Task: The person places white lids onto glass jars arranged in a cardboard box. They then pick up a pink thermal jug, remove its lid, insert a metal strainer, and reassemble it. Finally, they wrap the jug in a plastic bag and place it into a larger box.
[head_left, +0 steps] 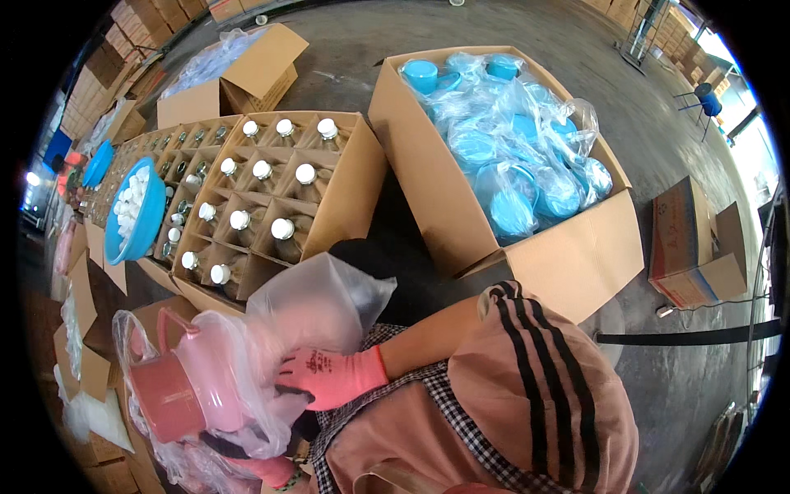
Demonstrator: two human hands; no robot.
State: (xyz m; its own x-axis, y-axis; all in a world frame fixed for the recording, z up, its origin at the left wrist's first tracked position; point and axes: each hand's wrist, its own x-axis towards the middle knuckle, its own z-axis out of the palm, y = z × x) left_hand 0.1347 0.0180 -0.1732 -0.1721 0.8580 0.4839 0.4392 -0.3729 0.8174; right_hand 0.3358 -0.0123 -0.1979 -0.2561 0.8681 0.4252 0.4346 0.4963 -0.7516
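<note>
A pink plastic jug (pixel 207 380) with a loop handle and a darker lid lies tilted at the lower left, partly inside a clear plastic bag (pixel 317 300). My right hand (pixel 333 379), in a pink glove, is closed on the bag beside the jug's body, with the bag's loose end puffed up above it. Underneath the jug is my left hand (pixel 273 471), also gloved in pink. It is closed against the jug's lower side, its fingers mostly hidden by the jug and plastic.
An open carton (pixel 428 189) of bagged blue jugs stands ahead. Left of it, a divided carton (pixel 350 177) holds white-capped glass bottles. A blue basin (pixel 152 221) of white caps rests on neighbouring cartons. Another open carton (pixel 687 239) sits on the floor at right.
</note>
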